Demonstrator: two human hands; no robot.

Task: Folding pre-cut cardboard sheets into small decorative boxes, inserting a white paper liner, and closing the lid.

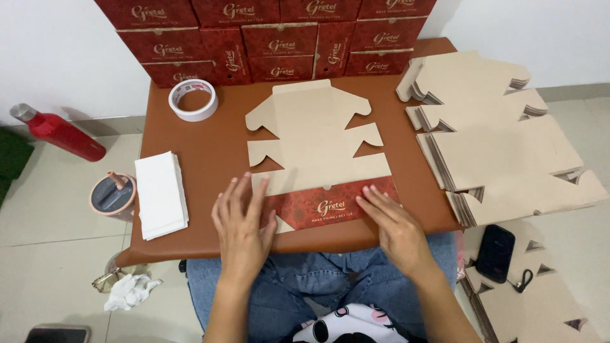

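Brown counter [210, 146] fills mid-frame; the flat die-cut cardboard box blank [318, 136] lies at centre, red printed flap folded toward me. My left hand [241, 225] and right hand [397, 225] press it, fingers spread flat, gripping nothing. Best crease evenly along the fold.

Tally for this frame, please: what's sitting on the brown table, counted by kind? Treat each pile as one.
Flat box blank under both hands: 1
Piles of unfolded blanks: 1
Stacks of folded red boxes: 1
Tape rolls: 1
Stacks of white paper: 1
Total: 5
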